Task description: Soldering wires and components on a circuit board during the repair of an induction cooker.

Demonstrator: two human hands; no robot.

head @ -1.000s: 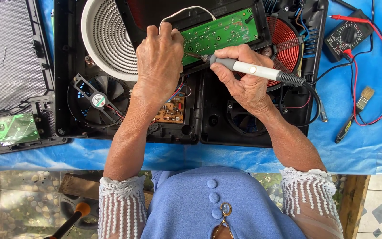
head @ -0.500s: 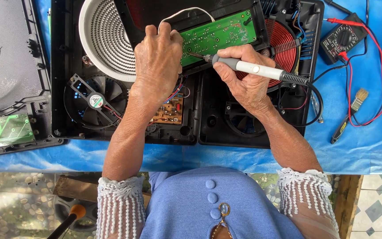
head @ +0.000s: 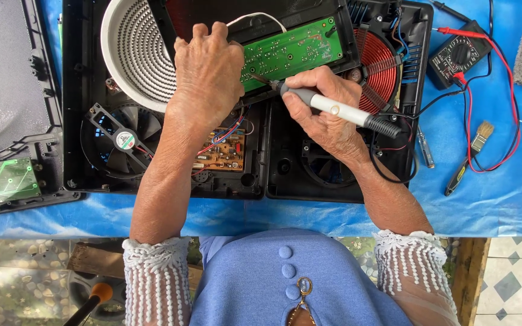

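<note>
Your right hand (head: 324,111) stays clamped on the iron (head: 333,110), its tip nudged slightly along the board (head: 291,51); left fingers (head: 203,36) stay curled, pressing beside it.

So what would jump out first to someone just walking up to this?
Probably the opened black cooktop in the middle, with its white coil disc upper left and copper-red coil upper right. Over it, the right hand holds a grey soldering iron to a green circuit board, the left hand resting alongside.
</note>
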